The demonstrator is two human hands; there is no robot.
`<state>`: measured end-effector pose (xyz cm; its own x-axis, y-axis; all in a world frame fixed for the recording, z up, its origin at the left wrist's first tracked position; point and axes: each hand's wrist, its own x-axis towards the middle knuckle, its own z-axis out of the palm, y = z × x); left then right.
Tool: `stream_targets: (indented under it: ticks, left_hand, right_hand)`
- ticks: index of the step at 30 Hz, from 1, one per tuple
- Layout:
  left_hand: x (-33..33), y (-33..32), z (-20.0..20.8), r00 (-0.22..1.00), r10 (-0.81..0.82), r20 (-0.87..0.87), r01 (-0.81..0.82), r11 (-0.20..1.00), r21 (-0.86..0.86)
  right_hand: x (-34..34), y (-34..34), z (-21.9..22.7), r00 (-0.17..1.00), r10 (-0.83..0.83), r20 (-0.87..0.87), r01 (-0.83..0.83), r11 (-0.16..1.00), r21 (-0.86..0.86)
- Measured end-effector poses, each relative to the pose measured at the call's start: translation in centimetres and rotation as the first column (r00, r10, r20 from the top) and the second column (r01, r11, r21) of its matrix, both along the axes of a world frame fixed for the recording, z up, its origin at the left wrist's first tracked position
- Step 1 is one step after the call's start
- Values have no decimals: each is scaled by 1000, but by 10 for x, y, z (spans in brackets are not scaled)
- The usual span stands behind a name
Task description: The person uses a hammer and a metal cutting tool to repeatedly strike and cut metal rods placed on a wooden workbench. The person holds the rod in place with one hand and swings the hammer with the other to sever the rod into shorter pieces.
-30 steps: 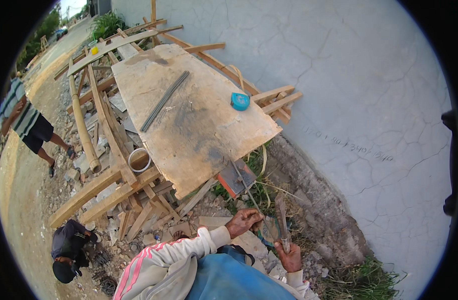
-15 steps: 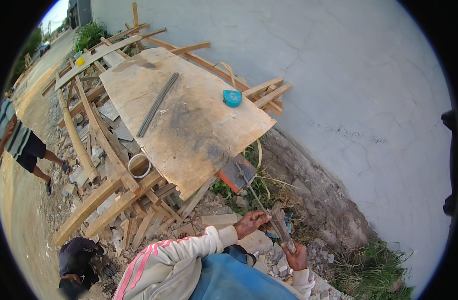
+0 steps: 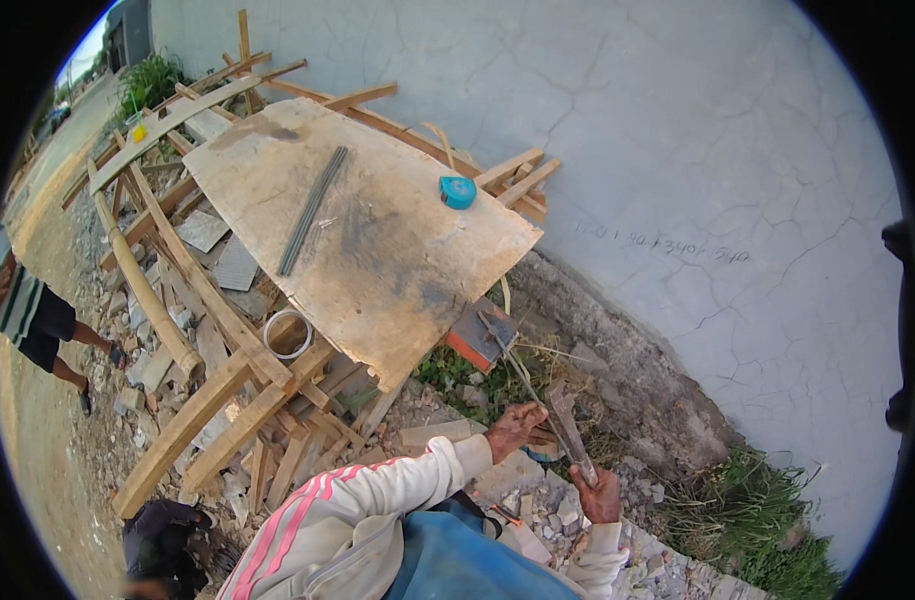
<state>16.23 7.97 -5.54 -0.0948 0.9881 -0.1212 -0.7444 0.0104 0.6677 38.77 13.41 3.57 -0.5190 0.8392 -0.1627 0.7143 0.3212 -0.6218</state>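
Note:
My left hand point(image 3: 516, 431) is closed, its fingers around the near end of a thin metal rod point(image 3: 524, 372). The rod runs forward to a dark-topped block with an orange-red side point(image 3: 475, 347), at the near corner of a worn board. A small metal piece sits on the block's top, where the rod meets it. My right hand point(image 3: 600, 495) is wrapped round the lower end of a grey, worn bar-like tool point(image 3: 572, 428) that widens at its upper end. That end stands close beside the left hand; whether it touches the rod I cannot tell.
On the stained board point(image 3: 398, 250) lie a bundle of thin rods point(image 3: 313, 210) and a blue tape measure point(image 3: 458, 192). Timber beams point(image 3: 203, 420), a white ring point(image 3: 288, 334) and rubble are left. A cracked wall point(image 3: 698, 150) rises right. Two people are at the left point(image 3: 43, 320) and lower left point(image 3: 163, 540).
The view has shifted slightly, so the board and block sit further left. Both hands keep their grips, and the tool's wide end appears a little higher in the picture.

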Motion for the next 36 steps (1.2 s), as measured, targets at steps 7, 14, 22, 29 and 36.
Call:
stream_targets:
  ticks: [7, 14, 22, 29, 36]
  left_hand:
    - [-1, -8, 8, 997, 9, 71, -8, 1000, -22]
    - [-15, 0, 16, 981, -80, -179, 70, 996, -57]
    - [-80, -52, 70, 618, 400, -677, -405, 900, 161]
    - [-176, -68, 85, -118, 445, -888, -728, 569, 382]
    - [-209, -28, 58, -428, 191, -883, -592, 680, 434]
  right_hand:
    - [-1, -4, -5, 998, 5, -59, -3, 999, 38]
    - [4, 49, -10, 993, 113, -28, -114, 993, -13]
    - [-76, 52, -24, 956, 252, -148, -227, 959, 169]
    - [-118, 60, -23, 957, 222, -187, -228, 974, -13]
    - [-131, 81, -16, 948, 276, -161, -289, 955, -68]
